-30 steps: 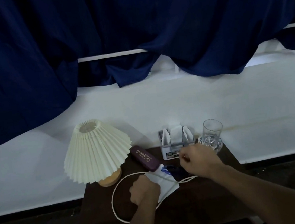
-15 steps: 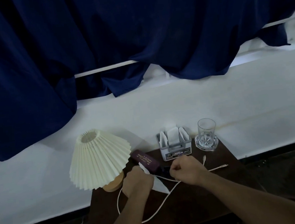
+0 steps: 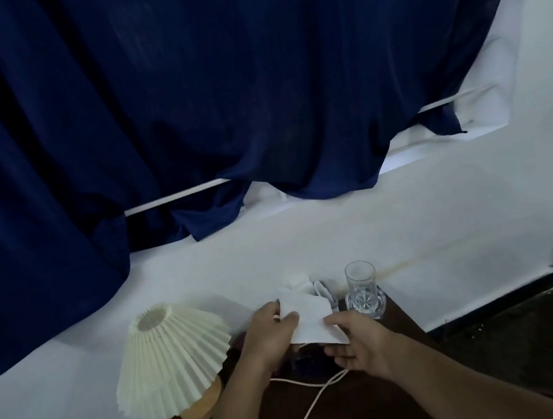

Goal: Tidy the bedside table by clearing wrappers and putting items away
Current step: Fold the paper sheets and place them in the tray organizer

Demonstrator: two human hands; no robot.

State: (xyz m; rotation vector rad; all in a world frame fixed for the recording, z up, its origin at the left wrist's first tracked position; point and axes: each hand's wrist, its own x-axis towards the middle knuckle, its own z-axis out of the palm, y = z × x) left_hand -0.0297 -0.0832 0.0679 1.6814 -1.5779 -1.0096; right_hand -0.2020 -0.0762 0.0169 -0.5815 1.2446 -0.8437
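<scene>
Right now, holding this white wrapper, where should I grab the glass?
Probably grip the glass around its plain upper side, from the front right: it stands upright on a coaster, a holder crowds its left and the wall is behind. Free your right hand from the white wrapper first.

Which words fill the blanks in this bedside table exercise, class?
The left hand and right hand both hold a ___ paper wrapper. The cream pleated lampshade stands to the ___ of both hands. The draped fabric curtain above is dark ___.
Missing words: white; left; blue.
</scene>
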